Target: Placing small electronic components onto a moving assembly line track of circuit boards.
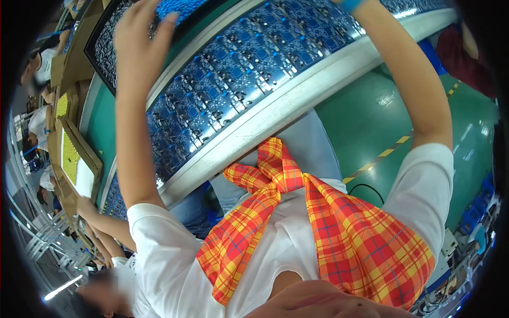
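Observation:
My left hand is at the upper left, over a black-edged tray of small loose parts. Its thumb stands apart from the fingers, and I see nothing held between them. Beside it lie a heap of small blue parts and a section of dark and silvery parts. My right forearm reaches over the blue circuit boards to the top edge, where a blue wristband shows; the hand itself is cut off. The blue circuit boards run in rows along the line below my hands, with small components standing on them.
A pale metal rail edges the line close to my body. At the left stand cardboard boxes, one with yellow parts. A co-worker's arm reaches in at the lower left. Green floor with a striped tape line lies at the right.

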A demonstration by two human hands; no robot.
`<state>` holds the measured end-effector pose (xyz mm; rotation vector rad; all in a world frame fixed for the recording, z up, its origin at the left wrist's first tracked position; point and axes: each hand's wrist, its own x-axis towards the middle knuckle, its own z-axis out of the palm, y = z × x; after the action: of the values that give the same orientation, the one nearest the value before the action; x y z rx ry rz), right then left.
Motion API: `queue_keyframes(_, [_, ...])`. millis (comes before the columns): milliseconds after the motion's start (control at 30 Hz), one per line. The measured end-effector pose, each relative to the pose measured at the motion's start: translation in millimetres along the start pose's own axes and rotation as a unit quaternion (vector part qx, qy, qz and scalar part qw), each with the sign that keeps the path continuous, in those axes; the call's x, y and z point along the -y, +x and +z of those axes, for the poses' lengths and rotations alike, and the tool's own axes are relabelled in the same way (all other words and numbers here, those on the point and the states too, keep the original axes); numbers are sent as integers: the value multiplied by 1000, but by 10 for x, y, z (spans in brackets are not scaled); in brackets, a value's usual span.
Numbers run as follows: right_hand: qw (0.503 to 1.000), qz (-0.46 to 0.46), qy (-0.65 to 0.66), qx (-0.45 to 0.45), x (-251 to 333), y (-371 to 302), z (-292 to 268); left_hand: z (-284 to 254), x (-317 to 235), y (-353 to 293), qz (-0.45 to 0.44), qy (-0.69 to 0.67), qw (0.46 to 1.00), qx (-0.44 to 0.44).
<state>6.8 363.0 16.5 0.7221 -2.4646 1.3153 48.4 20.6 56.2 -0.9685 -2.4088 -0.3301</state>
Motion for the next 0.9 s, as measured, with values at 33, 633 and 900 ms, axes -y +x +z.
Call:
queue_keyframes(33, [1000, 13, -10, 14, 54, -80, -73, -62, 339, -91, -46, 15, 999, -15])
queue_keyframes(633, [962, -71, -245, 98, -28, -307, -181, -56, 312, -209, -207, -47, 977, -8])
queue_keyframes(900, [965, -202, -154, 70, 64, -225, -40, -51, 289, -227, -204, 5, 978, -50])
